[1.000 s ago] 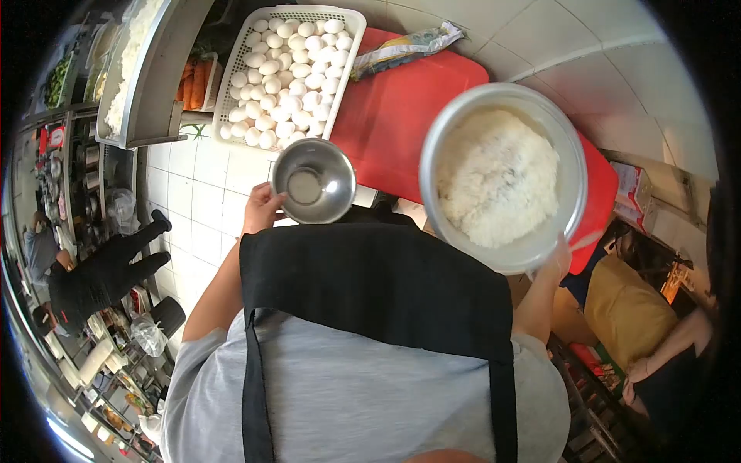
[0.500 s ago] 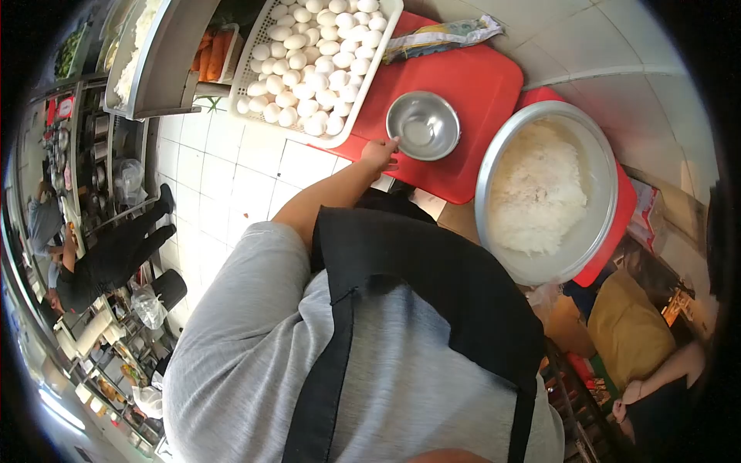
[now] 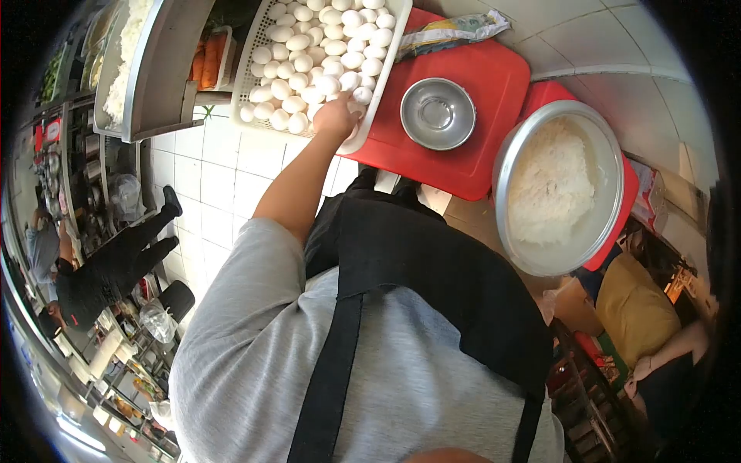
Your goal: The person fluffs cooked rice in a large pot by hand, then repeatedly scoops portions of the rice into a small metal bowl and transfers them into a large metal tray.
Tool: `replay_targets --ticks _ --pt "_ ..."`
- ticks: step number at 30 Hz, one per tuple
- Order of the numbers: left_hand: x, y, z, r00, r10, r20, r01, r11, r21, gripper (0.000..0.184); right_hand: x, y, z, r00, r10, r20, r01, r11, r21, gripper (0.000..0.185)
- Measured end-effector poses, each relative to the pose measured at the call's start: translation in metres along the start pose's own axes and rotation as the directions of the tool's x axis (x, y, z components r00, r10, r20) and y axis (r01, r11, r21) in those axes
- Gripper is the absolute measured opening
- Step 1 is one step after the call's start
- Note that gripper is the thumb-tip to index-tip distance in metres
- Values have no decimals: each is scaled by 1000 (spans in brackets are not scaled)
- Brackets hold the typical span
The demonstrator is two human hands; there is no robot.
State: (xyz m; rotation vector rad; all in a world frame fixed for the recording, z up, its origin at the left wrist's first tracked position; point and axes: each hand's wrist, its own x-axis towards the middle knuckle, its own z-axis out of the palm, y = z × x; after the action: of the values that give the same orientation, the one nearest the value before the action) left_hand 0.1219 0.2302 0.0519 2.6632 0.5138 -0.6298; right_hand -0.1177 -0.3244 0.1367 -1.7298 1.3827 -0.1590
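The left hand, fingers bent, reaches over the near rim onto eggs at the near right corner of a white plastic basket; whether it grips one, I cannot tell. The right hand cannot be made out. The basket juts past the left edge of a red table. Some tabletop separates it from a steel bowl. Right of that, a large metal basin holds white shreds. A plastic packet lies behind, by the tiled wall.
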Motion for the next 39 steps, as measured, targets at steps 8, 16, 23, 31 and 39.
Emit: replay_targets --ticks 8,16,23,31,39 --pt "0 -14 -24 979 153 -137 -185 948 -259 24 -42 -4 -3 999 26 -33 -26 999 19 33" --pt "-34 -21 -320 304 132 -943 -630 771 -95 21 -79 -2 8 999 40 -30 -38 996 78 31" --pt "37 -125 -429 67 504 -861 -120 861 494 38 -122 -11 16 998 49 -30 -44 987 152 30" --pt "79 -155 -447 443 518 -732 69 794 604 58 -170 -57 16 957 -281 76 282 959 -9 25" --pt "-4 77 -201 410 779 -475 -873 485 42 57 -91 -143 13 914 -335 229 402 669 -625 29"
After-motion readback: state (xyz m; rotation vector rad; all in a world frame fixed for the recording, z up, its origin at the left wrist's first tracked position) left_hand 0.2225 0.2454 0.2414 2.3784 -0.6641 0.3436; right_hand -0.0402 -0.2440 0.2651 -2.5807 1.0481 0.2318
